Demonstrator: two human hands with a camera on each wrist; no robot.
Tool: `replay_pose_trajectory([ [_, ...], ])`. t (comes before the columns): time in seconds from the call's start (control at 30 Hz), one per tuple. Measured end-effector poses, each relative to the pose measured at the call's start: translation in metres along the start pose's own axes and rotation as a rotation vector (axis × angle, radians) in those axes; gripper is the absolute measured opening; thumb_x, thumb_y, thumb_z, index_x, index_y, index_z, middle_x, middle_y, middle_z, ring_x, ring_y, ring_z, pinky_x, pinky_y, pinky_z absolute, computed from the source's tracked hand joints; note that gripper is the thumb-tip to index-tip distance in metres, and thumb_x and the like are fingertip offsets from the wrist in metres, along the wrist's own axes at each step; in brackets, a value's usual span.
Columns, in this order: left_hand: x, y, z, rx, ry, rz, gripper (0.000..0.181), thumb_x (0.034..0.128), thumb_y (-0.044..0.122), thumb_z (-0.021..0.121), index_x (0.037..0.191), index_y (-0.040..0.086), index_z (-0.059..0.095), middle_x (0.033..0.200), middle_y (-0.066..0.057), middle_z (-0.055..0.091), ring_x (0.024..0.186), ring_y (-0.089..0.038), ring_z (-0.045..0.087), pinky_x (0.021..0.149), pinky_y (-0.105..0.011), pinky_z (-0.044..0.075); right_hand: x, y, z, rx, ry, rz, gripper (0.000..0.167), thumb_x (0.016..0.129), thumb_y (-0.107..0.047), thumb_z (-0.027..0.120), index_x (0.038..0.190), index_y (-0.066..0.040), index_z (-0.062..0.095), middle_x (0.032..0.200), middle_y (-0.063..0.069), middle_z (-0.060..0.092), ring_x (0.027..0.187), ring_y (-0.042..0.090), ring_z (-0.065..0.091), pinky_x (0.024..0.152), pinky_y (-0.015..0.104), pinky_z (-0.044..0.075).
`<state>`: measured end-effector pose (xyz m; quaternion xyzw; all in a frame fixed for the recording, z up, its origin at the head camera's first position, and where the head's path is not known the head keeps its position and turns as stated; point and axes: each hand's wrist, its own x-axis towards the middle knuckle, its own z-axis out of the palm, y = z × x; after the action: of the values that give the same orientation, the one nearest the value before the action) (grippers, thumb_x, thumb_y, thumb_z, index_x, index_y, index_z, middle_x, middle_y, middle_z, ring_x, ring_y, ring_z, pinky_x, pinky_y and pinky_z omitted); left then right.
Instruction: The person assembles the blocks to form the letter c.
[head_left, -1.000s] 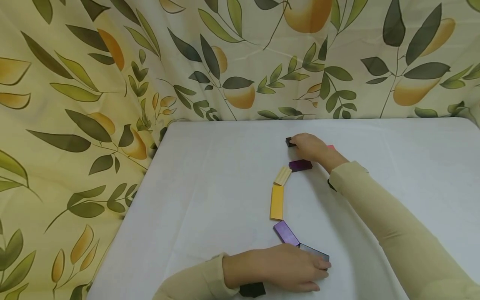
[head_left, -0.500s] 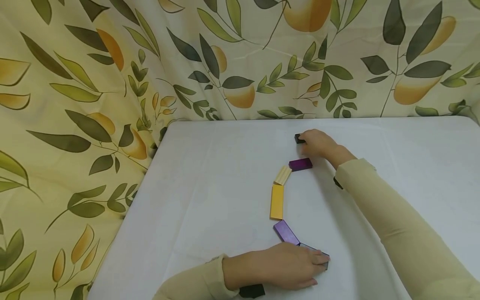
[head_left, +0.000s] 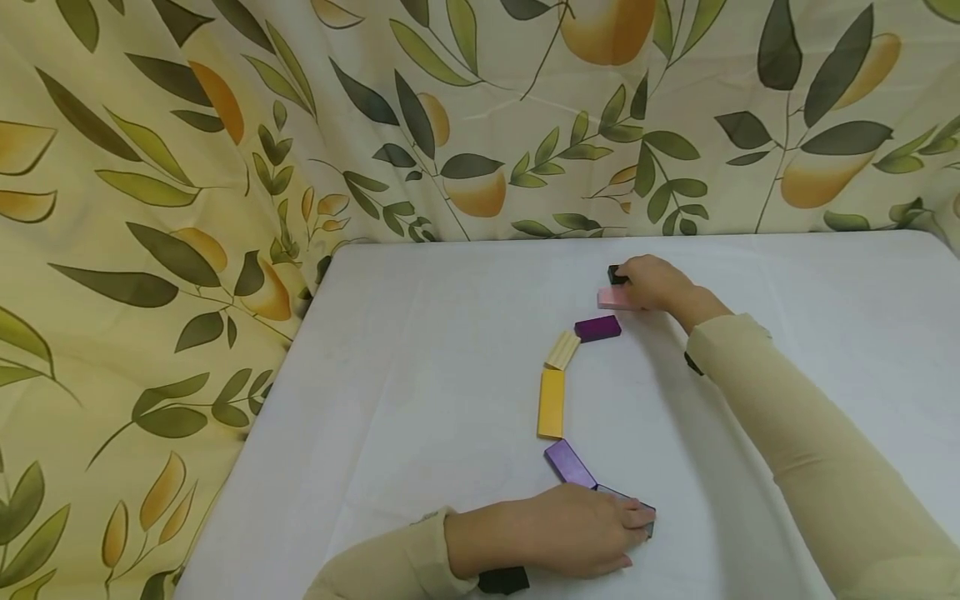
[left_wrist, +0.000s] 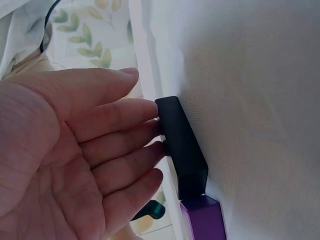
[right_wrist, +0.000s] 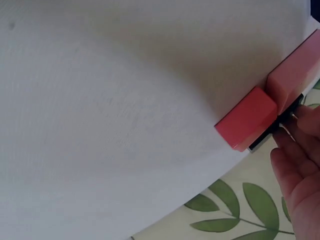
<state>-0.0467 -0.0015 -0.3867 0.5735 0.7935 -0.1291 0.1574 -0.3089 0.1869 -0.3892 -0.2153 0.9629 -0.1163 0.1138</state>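
- Nearest me, the person's left hand (head_left: 566,533) rests at the close end of a curved row of blocks, its fingers extended and the thumb free; the fingertips touch the side of a dark grey block (left_wrist: 183,147) without curling round it.
- That block meets a lilac block (head_left: 570,463) at the corner.
- Next along the white-covered worktop (head_left: 420,350), a yellow block (head_left: 551,404), a ribbed cream block (head_left: 562,350) and a dark purple block (head_left: 597,328) carry on the bend, each about touching its neighbour.
- Those five look placed, I'd judge.
- Past a small gap, a pink block (head_left: 613,298) and a red block (right_wrist: 246,119) sit end to end, not joined to the row.
- Farthest off, the right hand (head_left: 663,283) has its fingertips against a black block (right_wrist: 260,140) behind those two; I can't tell whether they grip it. These three seem left to settle.
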Motion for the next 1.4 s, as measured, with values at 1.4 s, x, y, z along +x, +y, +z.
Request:
replay_pose_trajectory([
  [1.4, 0.001, -0.001, 0.002, -0.023, 0.012, 0.004, 0.043, 0.0977, 0.041, 0.038, 0.137, 0.026, 0.044, 0.145, 0.014, 0.029, 0.129, 0.002, 0.024, 0.098, -0.013, 0.026, -0.045, 0.059, -0.006, 0.054, 0.113, 0.074, 0.016, 0.082, 0.004, 0.062, 0.094, 0.014, 0.063, 0.101, 0.033, 0.058, 0.095, 0.044, 0.051, 0.087, 0.056, 0.038],
])
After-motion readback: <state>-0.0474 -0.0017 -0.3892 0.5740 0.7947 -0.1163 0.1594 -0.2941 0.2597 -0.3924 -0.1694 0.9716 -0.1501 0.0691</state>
